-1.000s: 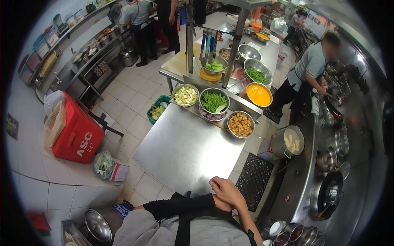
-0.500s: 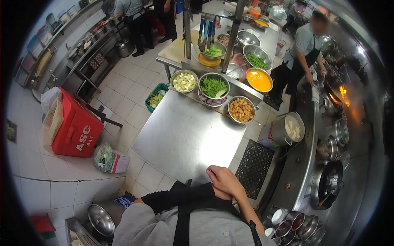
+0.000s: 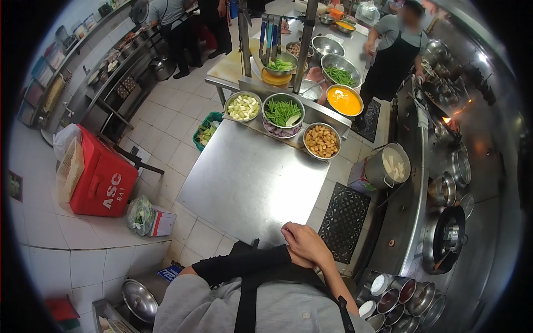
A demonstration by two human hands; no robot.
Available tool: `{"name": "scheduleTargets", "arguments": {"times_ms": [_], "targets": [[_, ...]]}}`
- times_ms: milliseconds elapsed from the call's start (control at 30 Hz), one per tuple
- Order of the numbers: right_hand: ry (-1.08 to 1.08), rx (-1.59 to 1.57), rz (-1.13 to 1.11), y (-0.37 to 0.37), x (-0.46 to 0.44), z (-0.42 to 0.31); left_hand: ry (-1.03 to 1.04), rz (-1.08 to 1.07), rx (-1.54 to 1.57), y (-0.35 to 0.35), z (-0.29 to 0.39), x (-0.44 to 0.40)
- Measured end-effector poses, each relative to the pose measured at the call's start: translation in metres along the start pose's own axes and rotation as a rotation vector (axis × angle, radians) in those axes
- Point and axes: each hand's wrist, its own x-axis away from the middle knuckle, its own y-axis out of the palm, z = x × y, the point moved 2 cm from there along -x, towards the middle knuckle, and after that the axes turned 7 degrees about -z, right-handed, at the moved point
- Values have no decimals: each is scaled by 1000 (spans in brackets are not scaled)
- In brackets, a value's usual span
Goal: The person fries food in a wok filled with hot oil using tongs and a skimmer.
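Note:
My forearms cross at the front of my body, just over the near edge of the steel table (image 3: 244,183). My right hand (image 3: 305,242) lies on top, its fingers curled inward; whether anything is inside them is hidden. Below it, my left arm in a black sleeve (image 3: 241,267) runs to the right, and only a bit of bare left wrist (image 3: 300,261) shows. The fingers of my left hand are out of sight beneath the right wrist. Along the table's far side stand bowls of cut green beans (image 3: 283,111), pale diced vegetable (image 3: 242,107) and browned chunks (image 3: 322,141).
A bowl of orange liquid (image 3: 344,100) sits on the raised counter. To the right are a large pot (image 3: 388,166), a black floor mat (image 3: 344,222) and a stove line with flame (image 3: 451,123). A co-worker (image 3: 397,50) stands there. A red box (image 3: 105,172) is at left.
The co-worker by the stove has straightened and turned, one arm now bent up. My view has shifted slightly; my crossed arms keep the same pose.

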Motion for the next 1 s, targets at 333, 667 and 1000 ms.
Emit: {"name": "scheduleTargets", "arguments": {"times_ms": [333,667,1000], "targets": [[-39,28,17,0,1,-4,-5,-18,-11,1,1,0],[-71,67,47,-6,-3,1,-9,-46,-30,1,1,0],[-35,46,10,0,1,2,-20,-56,-20,2,4,4]]}}
